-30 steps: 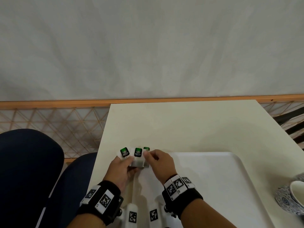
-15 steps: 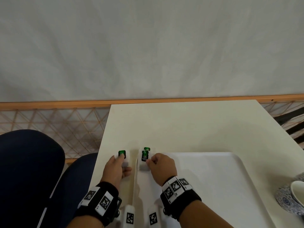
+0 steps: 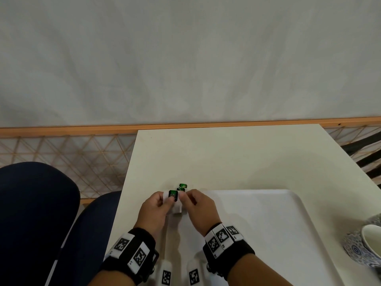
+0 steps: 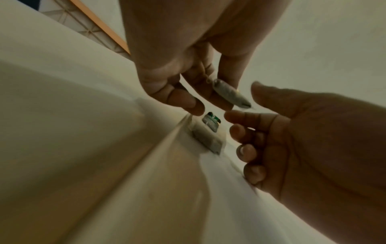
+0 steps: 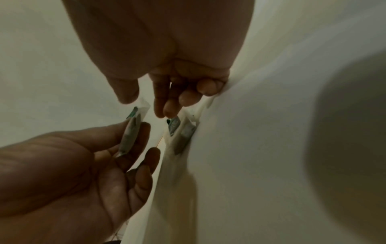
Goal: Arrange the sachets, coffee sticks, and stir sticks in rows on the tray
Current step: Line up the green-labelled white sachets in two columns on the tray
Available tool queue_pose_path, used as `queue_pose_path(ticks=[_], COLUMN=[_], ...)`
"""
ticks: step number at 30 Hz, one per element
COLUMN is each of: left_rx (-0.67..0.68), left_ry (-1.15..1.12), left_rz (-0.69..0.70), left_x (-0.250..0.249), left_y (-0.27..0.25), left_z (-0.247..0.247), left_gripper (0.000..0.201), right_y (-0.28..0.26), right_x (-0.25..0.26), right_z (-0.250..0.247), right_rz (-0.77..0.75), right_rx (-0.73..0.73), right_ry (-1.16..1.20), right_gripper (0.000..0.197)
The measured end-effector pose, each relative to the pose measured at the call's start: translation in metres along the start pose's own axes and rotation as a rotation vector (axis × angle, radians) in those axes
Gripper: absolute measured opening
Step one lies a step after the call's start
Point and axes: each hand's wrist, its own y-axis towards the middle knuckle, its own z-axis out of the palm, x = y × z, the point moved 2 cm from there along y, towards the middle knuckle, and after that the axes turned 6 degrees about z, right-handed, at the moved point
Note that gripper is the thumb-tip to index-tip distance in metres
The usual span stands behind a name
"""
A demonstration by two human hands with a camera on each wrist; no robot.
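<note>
The left hand (image 3: 154,211) pinches one small white sachet with a green label (image 3: 172,195) between thumb and fingers and holds it above the left far corner of the white tray (image 3: 278,223). The right hand (image 3: 199,207) is close beside it, with its fingers curled down over two more sachets (image 3: 182,187) that lie at this same corner; from the right wrist view its fingertips (image 5: 167,110) seem to reach toward them, but I cannot tell if they really grip anything. In the left wrist view the held sachet (image 4: 230,94) hangs free in the air, not touching the tray.

I judge the task is only at its beginning. The two sachets lie at the tray's edge close together, one partly over the other, so a clean row is not made yet. The rest of the tray shows nothing on it. No coffee sticks or stir sticks are visible in any view. A patterned cup (image 3: 362,248) stands at the right, beside the tray
</note>
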Motion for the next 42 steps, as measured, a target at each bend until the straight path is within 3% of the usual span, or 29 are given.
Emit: queue_pose_path(ticks=[4,10,15,17,22,30,34,35,38,42], left_rx=[-0.004,-0.082,0.071,0.148,0.213,0.299,0.256,0.271,0.31,0.36], left_ry=[0.11,0.284,0.356,0.383,0.496,0.576,0.505,0.524,0.558,0.678], left_rz=[-0.001,-0.033,-0.072,-0.052,-0.035,-0.099,-0.102,-0.076,-0.032,-0.028], left_x=[-0.005,-0.002,-0.002,-0.006,0.005,0.011,-0.017,-0.025,-0.039,-0.047], left_y=[-0.003,0.001,0.002,0.0,0.005,0.011,-0.006,-0.011,-0.03,-0.072], left_z=[0.005,-0.001,0.002,0.005,0.006,0.004,-0.01,-0.015,-0.034,-0.064], left_gripper=[0.027,0.007,0.033,0.021,0.012,0.028,0.009,0.002,0.033,0.029], right_y=[-0.002,0.004,0.003,0.001,0.0,0.004,-0.003,-0.005,-0.021,-0.061], right_x=[-0.004,-0.011,-0.007,-0.005,0.001,0.004,0.001,0.001,0.006,0.026], right_z=[0.0,0.0,0.005,0.004,0.004,0.006,-0.003,-0.006,-0.014,-0.015], right_rz=[-0.046,0.076,0.149,0.169,0.21,0.211,0.2,0.17,0.057,-0.077], right_rx=[0.013,-0.01,-0.058,-0.099,-0.097,-0.002,0.007,0.033,0.198,0.555], right_ry=[-0.169,-0.253,-0.21,-0.202,-0.269,-0.324,-0.212,-0.227,-0.354,-0.55], right_gripper=[0.04,0.039,0.018,0.021,0.025,0.028,0.032,0.031,0.028,0.035])
